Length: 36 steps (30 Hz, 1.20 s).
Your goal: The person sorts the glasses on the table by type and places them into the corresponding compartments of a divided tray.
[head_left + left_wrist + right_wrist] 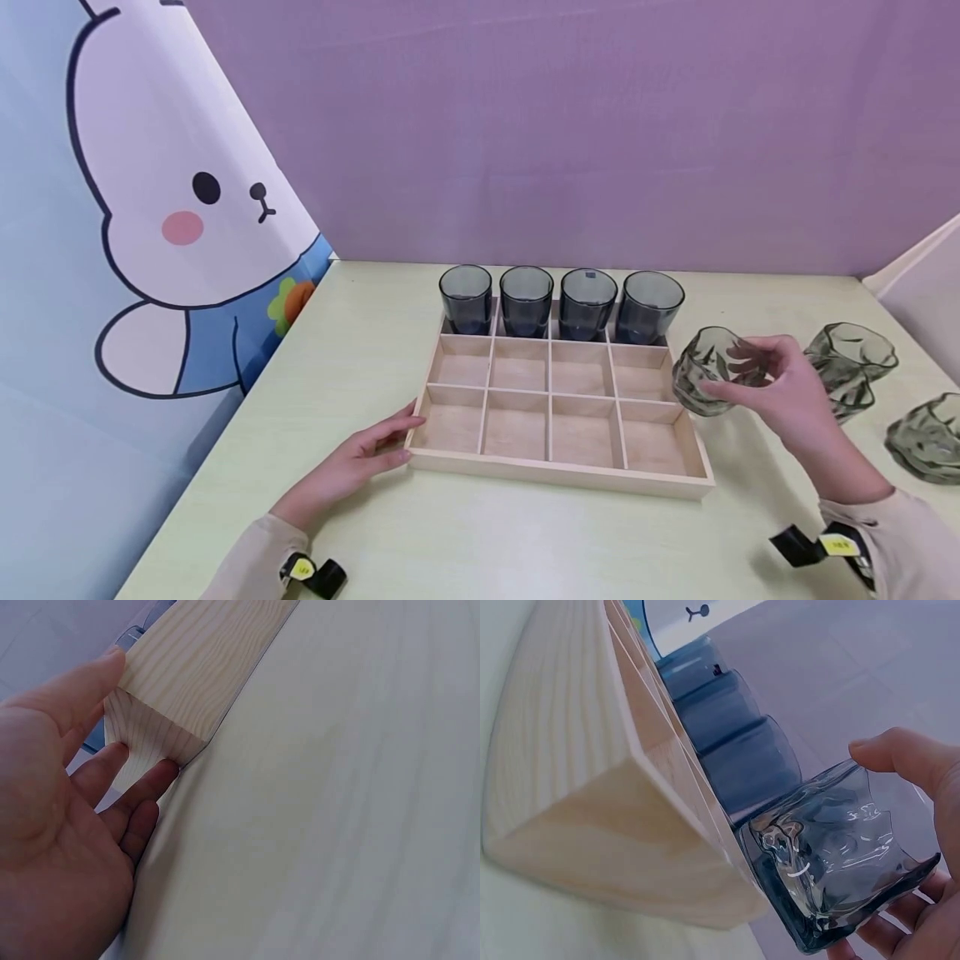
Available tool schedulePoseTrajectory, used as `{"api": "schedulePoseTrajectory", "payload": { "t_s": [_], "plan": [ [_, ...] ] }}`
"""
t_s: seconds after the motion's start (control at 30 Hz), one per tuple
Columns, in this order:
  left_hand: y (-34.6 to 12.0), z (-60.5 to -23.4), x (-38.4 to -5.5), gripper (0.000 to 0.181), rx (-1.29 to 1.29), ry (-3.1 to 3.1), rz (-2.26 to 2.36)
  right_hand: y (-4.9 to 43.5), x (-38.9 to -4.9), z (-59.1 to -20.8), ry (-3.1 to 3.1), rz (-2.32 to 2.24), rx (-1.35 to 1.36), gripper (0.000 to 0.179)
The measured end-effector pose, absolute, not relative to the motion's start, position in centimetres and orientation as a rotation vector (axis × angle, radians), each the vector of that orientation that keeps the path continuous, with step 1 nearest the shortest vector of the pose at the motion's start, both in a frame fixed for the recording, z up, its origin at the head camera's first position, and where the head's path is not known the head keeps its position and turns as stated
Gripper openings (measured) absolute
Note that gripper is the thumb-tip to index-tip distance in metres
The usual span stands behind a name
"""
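Left hand [360,457] grips the front-left corner of the wooden tray [555,472], thumb near the front corner, fingers bent against the left side; the left wrist view shows fingertips on the end face. Right hand [797,390] grasps a wavy grey-green glass [705,373] between thumb and fingers. That glass is at the tray's right side, tilted, about level with the middle row; its lower end is close to the tray's edge in the right wrist view (contact or small gap, cannot tell).

Tray lies on the pale table [480,533], three rows of four compartments. Back row: four smooth dark glasses [527,304], one per compartment, open ends up, rims well above the dividers. Held glass is just right of the tray, in front of the rightmost dark one.

More wavy glasses to the right: a back one [858,346] behind the right hand, a nearer one [855,400] partly hidden by it and by the back one, and a far-right one [930,442] cut by the frame edge.

Both sleeves are light beige; black strap [327,579] with yellow label at the left wrist, similar black band [797,547] at the right. Behind the table, purple cloth [562,133]; on the left, a blue panel [37,333] with a white cartoon animal [150,150], pink cheek, blue outfit.
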<state>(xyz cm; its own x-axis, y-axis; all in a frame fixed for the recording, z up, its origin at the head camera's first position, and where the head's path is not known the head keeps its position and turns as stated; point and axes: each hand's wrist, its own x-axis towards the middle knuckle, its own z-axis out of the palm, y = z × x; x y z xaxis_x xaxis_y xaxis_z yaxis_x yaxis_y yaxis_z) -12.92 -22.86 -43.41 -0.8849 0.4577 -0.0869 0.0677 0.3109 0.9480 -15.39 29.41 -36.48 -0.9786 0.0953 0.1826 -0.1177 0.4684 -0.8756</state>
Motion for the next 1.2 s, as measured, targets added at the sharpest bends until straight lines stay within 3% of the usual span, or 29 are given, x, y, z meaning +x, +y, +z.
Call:
{"api": "schedulePoseTrajectory", "payload": {
  "t_s": [1.2],
  "plan": [
    [-22.9,-43.4,-12.9,0.048,0.487,2.253,1.603,19.0,-18.3,-35.6,-2.558,1.702,0.287,0.069]
  ]
}}
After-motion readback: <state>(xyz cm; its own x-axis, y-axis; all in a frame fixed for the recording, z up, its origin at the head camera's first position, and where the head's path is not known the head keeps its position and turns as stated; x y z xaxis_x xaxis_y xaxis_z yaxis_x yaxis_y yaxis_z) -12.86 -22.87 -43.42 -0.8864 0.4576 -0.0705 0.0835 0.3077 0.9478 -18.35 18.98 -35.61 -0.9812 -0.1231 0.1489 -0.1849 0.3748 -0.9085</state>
